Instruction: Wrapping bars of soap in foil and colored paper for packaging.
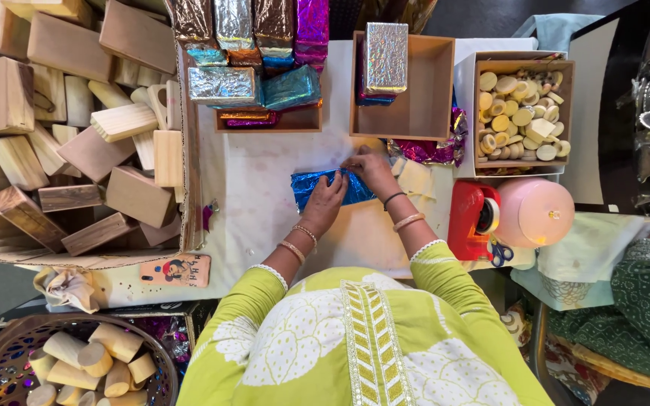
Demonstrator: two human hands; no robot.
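- left hand (326, 199): flat, fingers spread, pressing down on blue foil-wrapped block (325, 186), mid table (250, 180)
- right hand (374, 167): fingers curled, pinching the foil's far edge, near wooden tray (426, 113)

Bright, even light floods the white table (265, 180) from above, and shadows stay soft and short under the wooden blocks (77, 128). The foil-wrapped packets (250, 45) throw sharp glints, the silver one (385, 56) nearly glaring. Focus is crisp in the centre; the right edge falls dark, and the corners bend slightly
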